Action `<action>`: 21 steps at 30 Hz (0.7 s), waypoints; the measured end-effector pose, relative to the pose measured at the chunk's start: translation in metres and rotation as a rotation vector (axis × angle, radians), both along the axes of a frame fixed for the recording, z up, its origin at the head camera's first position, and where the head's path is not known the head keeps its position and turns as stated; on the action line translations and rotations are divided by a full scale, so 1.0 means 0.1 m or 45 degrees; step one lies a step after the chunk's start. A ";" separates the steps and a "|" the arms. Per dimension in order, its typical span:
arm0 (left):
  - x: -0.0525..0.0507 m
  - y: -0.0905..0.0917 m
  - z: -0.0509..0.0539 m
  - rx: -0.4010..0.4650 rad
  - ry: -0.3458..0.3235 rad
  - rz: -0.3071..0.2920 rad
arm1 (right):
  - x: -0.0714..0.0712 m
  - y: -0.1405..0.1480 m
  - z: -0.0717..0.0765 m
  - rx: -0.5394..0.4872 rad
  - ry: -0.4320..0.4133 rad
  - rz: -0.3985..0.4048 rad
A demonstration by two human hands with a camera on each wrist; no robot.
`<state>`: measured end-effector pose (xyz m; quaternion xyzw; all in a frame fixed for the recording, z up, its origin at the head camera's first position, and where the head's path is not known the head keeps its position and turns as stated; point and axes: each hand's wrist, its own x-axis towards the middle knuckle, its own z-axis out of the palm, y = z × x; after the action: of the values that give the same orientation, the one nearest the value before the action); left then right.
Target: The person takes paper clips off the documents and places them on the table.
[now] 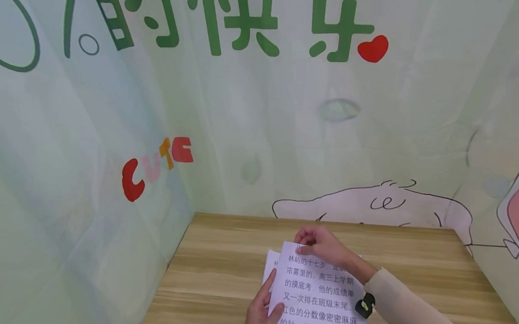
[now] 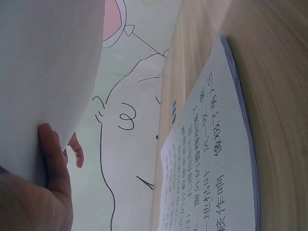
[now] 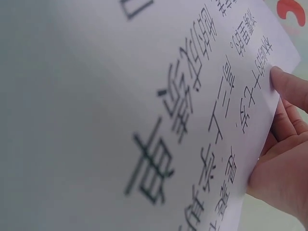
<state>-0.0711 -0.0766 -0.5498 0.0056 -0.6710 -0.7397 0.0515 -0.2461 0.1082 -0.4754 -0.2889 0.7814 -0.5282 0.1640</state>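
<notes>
A white printed paper (image 1: 318,291) is held up off the table, its large dark characters facing the head camera. My left hand (image 1: 262,308) grips its left edge, thumb in front and fingers behind. At the top edge my right hand (image 1: 319,244) pinches the paper, thumb (image 3: 288,86) on the printed face and curled fingers behind. A small thin dark line shows by those fingertips in the head view; too small to tell what it is. Beneath, a stack of printed sheets (image 2: 216,144) lies on the table, mostly hidden by the raised paper in the head view.
The wooden table (image 1: 216,259) meets a printed curtain (image 1: 252,131) at its back and left. Small blue and green things (image 2: 173,111) lie on the table beyond the stack. A black device (image 1: 365,306) sits at the right wrist.
</notes>
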 end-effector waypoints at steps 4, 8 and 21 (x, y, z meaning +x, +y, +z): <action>0.00 0.00 0.01 0.020 -0.028 -0.008 | -0.02 0.01 -0.01 -0.004 0.007 0.011; 0.01 0.00 0.02 0.025 -0.072 -0.011 | -0.02 0.01 -0.02 -0.025 -0.006 0.006; 0.01 0.01 -0.02 -0.012 0.024 0.024 | -0.06 0.03 -0.01 -0.055 -0.023 -0.022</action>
<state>-0.0704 -0.0757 -0.5520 0.0048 -0.6737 -0.7361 0.0649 -0.2519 0.1109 -0.4761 -0.2809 0.7709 -0.5488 0.1602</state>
